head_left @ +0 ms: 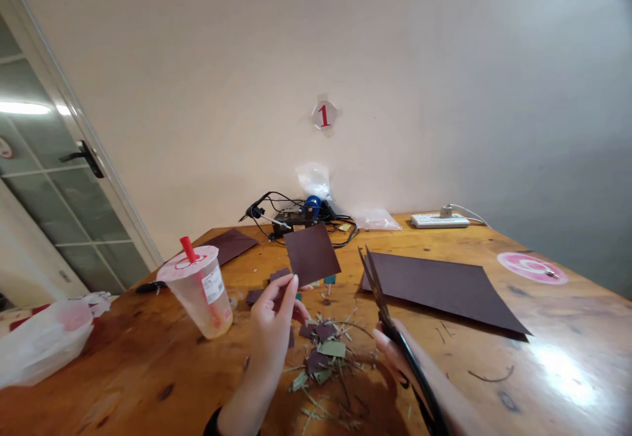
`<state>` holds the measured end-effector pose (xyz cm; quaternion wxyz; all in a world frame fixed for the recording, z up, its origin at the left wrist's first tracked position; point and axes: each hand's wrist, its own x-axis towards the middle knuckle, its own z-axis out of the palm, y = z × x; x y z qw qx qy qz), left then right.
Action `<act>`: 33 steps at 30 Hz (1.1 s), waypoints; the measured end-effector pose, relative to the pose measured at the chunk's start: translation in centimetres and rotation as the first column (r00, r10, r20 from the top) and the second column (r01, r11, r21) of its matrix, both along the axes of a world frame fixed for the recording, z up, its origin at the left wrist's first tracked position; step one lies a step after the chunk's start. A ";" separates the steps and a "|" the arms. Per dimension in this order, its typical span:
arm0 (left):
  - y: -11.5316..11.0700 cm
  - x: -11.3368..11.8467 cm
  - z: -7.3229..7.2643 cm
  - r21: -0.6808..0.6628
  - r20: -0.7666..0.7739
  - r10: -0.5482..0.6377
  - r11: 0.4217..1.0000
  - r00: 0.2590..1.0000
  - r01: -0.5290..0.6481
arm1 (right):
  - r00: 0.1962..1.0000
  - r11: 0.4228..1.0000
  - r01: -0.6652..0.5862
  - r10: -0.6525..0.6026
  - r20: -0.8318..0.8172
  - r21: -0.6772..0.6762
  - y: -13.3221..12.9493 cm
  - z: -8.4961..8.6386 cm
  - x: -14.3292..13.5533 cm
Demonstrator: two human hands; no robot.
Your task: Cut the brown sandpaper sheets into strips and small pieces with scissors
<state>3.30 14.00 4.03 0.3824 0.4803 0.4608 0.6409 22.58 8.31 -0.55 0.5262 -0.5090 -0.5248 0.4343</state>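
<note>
My left hand (272, 317) pinches a small dark brown paper square (313, 255) by its lower left corner, holding it up above the table. In my right hand (395, 350) is a pair of dark scissors (382, 304), blades pointing up and slightly parted, to the right of the square and apart from it. Beneath my hands lies a pile of paper scraps (332, 349), brown and green, mixed with thin strips. A large dark brown paper sheet (439, 290) rests flat to the right of the scissors.
A plastic drink cup (197, 298) with a red straw stands left. Behind are tangled black cables (269, 209), a clear plastic bag (378, 220) and a white power strip (439, 221). Another brown sheet (232, 245) lies behind the cup. A white plastic bag (44, 340) sits far left.
</note>
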 end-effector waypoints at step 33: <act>-3.7 2.6 0.4 -0.046 0.065 -0.243 0.968 0.968 0.246 | 0.955 0.957 -0.282 0.286 0.073 -0.066 -1.6 0.5 -0.3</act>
